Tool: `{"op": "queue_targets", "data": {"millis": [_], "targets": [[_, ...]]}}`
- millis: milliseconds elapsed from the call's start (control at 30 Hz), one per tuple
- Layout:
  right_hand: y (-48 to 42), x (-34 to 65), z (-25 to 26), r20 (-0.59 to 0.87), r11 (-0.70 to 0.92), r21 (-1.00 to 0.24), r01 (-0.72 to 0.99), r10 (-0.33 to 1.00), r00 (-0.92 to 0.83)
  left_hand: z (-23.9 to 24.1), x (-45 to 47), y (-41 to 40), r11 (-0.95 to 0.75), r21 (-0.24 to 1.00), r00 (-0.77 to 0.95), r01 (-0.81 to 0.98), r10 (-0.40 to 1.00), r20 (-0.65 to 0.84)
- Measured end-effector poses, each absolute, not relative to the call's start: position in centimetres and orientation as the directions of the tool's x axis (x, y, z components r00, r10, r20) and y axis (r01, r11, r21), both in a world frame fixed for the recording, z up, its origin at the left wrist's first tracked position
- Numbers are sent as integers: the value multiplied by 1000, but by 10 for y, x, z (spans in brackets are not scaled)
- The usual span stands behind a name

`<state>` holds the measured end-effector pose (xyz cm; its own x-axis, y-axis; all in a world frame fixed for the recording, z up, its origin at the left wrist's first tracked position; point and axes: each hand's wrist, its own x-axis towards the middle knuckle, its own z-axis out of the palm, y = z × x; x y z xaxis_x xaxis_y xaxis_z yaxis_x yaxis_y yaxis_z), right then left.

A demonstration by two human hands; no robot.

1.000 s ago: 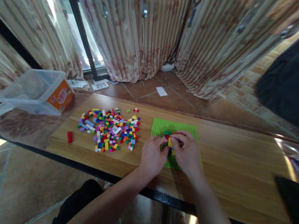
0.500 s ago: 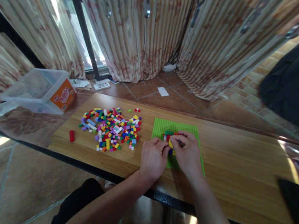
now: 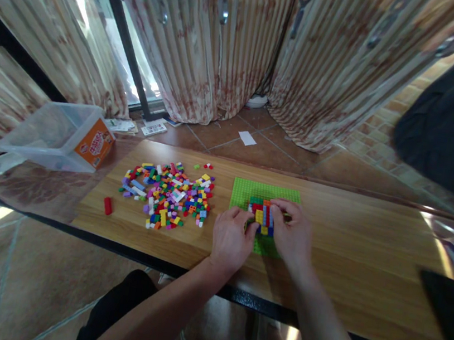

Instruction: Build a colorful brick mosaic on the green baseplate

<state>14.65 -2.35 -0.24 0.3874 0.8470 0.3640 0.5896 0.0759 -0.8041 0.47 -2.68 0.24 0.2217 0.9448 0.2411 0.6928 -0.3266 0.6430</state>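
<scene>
A block of toy building bricks [image 3: 265, 217] in yellow, red, blue, green and orange stands on a green studded baseplate [image 3: 245, 188]. At its left side, my left hand [image 3: 233, 238] is closed, with the thumb and curled fingers against the bricks. My right hand [image 3: 292, 232] grips the opposite side, its thumb along the blue bricks and its fingers bent over the far right corner. A yellow brick [image 3: 259, 217] shows on top between the hands. The fingers hide the block's left and right edges.
Many loose coloured bricks [image 3: 176, 195] are spread on the wooden table [image 3: 367, 257] to the left. A lone red brick [image 3: 107, 205] lies nearer the left end. Beyond that end sits a clear plastic bin [image 3: 54, 134]. A dark flat object [image 3: 443, 313] is at the right.
My right hand has shifted slightly right and its thumb has drawn back from the yellow brick, uncovering more of the block's top. My left hand has hardly moved.
</scene>
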Motion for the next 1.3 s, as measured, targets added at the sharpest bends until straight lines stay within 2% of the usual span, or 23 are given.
{"op": "queue_targets", "data": {"millis": [167,433,733,1000,1300], "targets": [[-22,154,-4,351,32,-813,581,822,448,4,4,-30,-367,603,240,708,928,284],[-23,151,-3,314,3,-826,564,834,454,0,10,-39,-483,359,401,799,872,282],[-25,143,-8,361,-17,-762,647,819,446,-3,12,-41,-499,237,431,833,856,286],[-26,122,-10,244,-188,-725,663,829,502,-6,13,-43,-468,122,429,875,867,254],[-26,116,-14,253,-188,-723,664,823,509,-10,16,-41,-496,91,470,864,857,211]]}}
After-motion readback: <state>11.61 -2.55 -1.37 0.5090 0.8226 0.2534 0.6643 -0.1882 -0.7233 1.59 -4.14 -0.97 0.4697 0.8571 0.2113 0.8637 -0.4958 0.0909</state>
